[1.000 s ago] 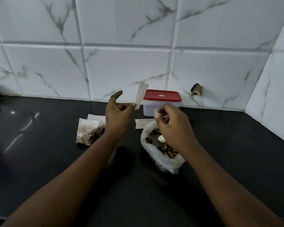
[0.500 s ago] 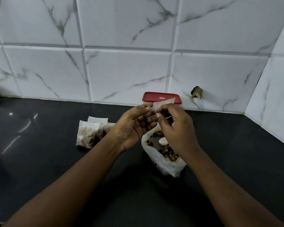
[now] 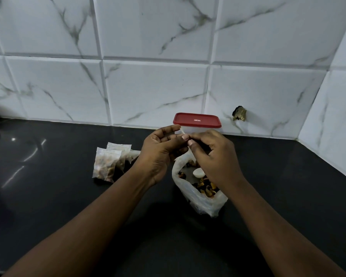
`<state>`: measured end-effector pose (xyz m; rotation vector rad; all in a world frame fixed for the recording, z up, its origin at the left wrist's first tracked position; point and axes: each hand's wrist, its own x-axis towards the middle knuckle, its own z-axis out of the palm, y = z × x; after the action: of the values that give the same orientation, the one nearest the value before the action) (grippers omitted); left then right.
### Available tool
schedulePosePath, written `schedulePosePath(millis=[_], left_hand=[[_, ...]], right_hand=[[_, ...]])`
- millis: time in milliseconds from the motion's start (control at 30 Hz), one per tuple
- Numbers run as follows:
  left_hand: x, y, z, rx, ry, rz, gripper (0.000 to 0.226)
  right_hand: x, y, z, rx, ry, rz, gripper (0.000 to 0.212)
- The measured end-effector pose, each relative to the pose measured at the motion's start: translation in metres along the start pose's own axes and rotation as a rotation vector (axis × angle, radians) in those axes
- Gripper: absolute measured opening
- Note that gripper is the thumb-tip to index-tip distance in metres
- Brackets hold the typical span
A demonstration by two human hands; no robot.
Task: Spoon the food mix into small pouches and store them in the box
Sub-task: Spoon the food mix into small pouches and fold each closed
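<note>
Empty pouch (image 3: pixel 181 130) no longer held up by left hand (image 3: pixel 160 154) alone; right hand (image 3: pixel 214 156) has come off the bag and joined it. Both now pinch the pouch at the fingertips, just above the open bag of mix (image 3: pixel 198 196). Likely working the mouth open, filling not begun. Pouch nearly hidden, only a thin pale edge by the left thumb. Spoon (image 3: pixel 198 172) lies in the mix. Filled pouches (image 3: pixel 110 162) heaped to the left; red-lidded box (image 3: pixel 197 121) behind the hands, lid on

This is looking like a home kitchen: a glossy black counter (image 3: pixel 48 196) is running under white marble-pattern wall tiles (image 3: pixel 154 90), and a red-lidded box (image 3: pixel 197 121) is standing at the counter's back edge.
</note>
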<state>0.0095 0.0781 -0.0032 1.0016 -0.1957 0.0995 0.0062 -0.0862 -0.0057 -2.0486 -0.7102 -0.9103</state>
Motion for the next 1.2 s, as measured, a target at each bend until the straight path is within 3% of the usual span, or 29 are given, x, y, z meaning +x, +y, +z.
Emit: schedulePosePath(millis=[700, 867, 1200], left_hand=[[0.0026, -0.0029, -0.0028, 0.027, -0.008, 0.007, 0.058], [-0.0008, -0.0011, -0.0011, 0.032, -0.038, 0.020, 0.071], [0.0006, -0.0060, -0.0024, 0.133, -0.014, 0.060, 0.055]], right_hand=[[-0.0011, 0.0018, 0.0024, 0.016, 0.019, 0.015, 0.020], [-0.0002, 0.0012, 0.0011, 0.070, 0.065, 0.048, 0.020], [-0.0017, -0.0023, -0.0005, 0.049, 0.004, 0.083, 0.014]])
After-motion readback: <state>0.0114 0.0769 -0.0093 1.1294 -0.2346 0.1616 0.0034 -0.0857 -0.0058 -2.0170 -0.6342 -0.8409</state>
